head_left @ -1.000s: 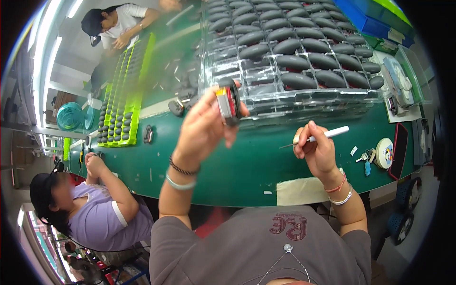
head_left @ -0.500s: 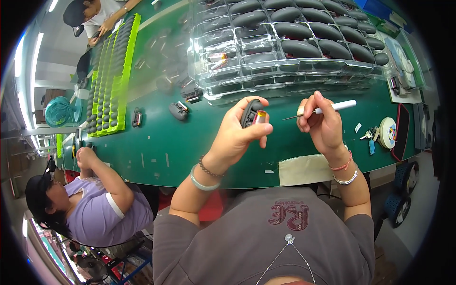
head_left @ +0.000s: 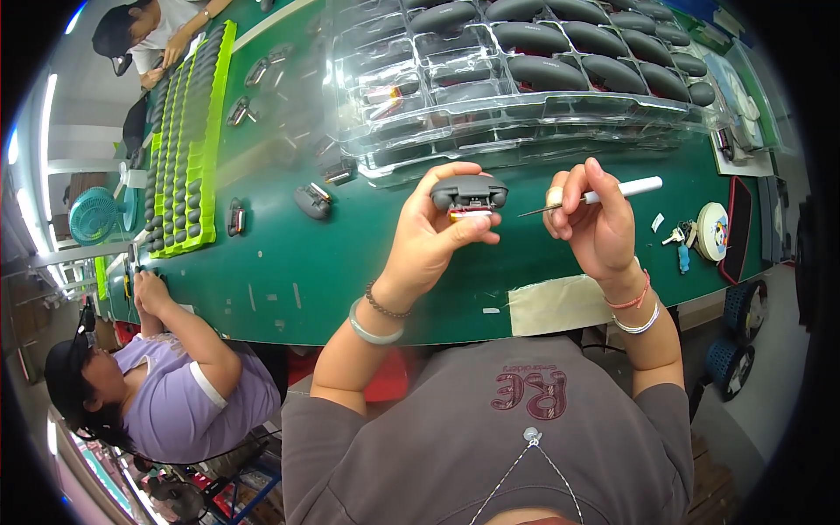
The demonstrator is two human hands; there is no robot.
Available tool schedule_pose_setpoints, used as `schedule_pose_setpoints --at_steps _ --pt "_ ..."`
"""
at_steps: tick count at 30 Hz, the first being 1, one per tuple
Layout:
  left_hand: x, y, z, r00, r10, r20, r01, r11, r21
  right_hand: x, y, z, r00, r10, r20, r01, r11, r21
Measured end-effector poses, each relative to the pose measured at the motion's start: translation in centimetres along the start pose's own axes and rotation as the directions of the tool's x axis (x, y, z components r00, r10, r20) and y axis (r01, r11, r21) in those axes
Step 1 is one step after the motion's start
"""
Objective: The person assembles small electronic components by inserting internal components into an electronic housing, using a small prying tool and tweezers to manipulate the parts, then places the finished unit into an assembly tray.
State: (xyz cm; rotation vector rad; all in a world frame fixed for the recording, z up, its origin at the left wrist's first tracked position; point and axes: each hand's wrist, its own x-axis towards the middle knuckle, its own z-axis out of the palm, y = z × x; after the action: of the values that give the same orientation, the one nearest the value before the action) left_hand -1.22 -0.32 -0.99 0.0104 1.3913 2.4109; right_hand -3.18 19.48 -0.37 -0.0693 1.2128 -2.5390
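Clamped, thumb below and fingers curled over the top, left hand [head_left: 437,241] on a small dark grey rounded plastic housing with a red and yellow patch on its underside [head_left: 470,194], raised above the green work table [head_left: 262,262]; long axis of the housing roughly side to side, open underside toward the chest; pinched together, fingers of the right hand [head_left: 591,223] round a slim white-handled tool with a thin metal tip [head_left: 604,192], lying nearly level, tip toward the left and just short of the housing's right end, not touching as far as can be told; housing thus to the left of the right fingers, in line with the tool's axis, already in the left hand, the right hand alone with a gap left; beaded bracelet and pale bangle on the left wrist, red cord and silver bangle on the right; farther out, clear plastic moulded trays of dark oval shells [head_left: 542,79] across the far side of the table; loose grey parts [head_left: 312,201] left of the hands; lime green tray of small dark pieces [head_left: 188,149] far left; strip of beige tape [head_left: 560,304] at the near edge; round white tape roll and keys [head_left: 713,232] at right; seated person in a lilac shirt [head_left: 192,394] at lower left; another person in a cap [head_left: 140,35] at the upper left end.
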Motion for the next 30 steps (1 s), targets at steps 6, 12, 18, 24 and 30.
schedule_pose_setpoints --at_steps 6,12,18,24,30 --pt "-0.2 0.1 0.7 0.988 0.154 0.03 -0.157 0.978 0.139 -0.4 0.2 0.2 0.998 -0.057 0.003 0.057 0.993 -0.1" --pt "-0.2 -0.6 0.2 0.973 0.217 0.084 -0.231 0.944 0.237 -0.5 0.5 1.1 0.99 -0.139 0.011 0.137 0.959 -0.246" --pt "-0.3 -0.7 0.4 0.968 0.235 0.09 -0.25 0.935 0.25 -0.6 0.5 0.6 0.992 -0.118 0.047 0.126 0.955 -0.268" --pt "-0.5 -0.6 0.7 0.97 0.226 0.088 -0.242 0.936 0.255 -0.7 0.6 0.7 0.988 -0.135 0.068 0.15 0.935 -0.32" --pt "-0.5 -0.6 0.3 0.972 0.221 0.08 -0.234 0.939 0.251 -0.7 0.4 0.7 0.983 -0.172 0.069 0.185 0.939 -0.291"
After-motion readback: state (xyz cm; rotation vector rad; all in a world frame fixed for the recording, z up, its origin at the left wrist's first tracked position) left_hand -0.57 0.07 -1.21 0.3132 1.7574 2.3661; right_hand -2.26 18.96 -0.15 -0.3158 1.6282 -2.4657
